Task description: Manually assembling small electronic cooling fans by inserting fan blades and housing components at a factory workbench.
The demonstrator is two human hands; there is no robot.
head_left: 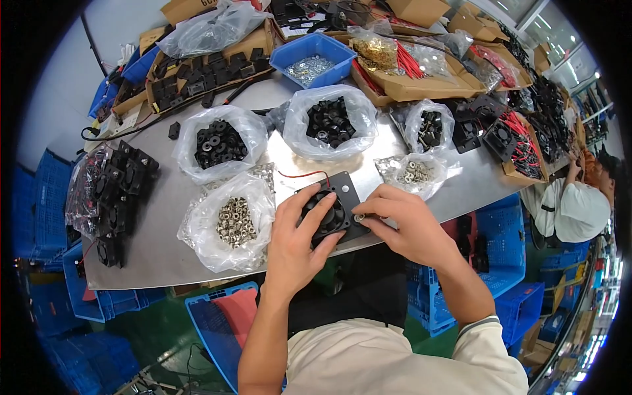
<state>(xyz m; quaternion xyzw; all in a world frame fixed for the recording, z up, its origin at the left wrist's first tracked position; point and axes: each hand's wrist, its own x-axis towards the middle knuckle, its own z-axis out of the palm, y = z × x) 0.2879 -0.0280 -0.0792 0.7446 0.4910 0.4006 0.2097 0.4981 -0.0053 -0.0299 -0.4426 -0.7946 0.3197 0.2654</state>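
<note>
The largest feature is a grey sheet-metal worktable (148, 247) spanning the scene. At its near left sits an open, clear plastic bag (199, 230) of small silver-coloured metal pieces (236, 222); at far centre, another clear plastic bag (296, 126) holds black rounded parts (329, 122). At the near edge, the left hand (296, 227) rests spread fingers on a square black fan assembly (349, 196) lying on the table (a thin red wire (296, 175) curves off toward the left). At its right side, the right hand (405, 220) narrowly pinches a small silver-coloured metal ring (359, 217).
</note>
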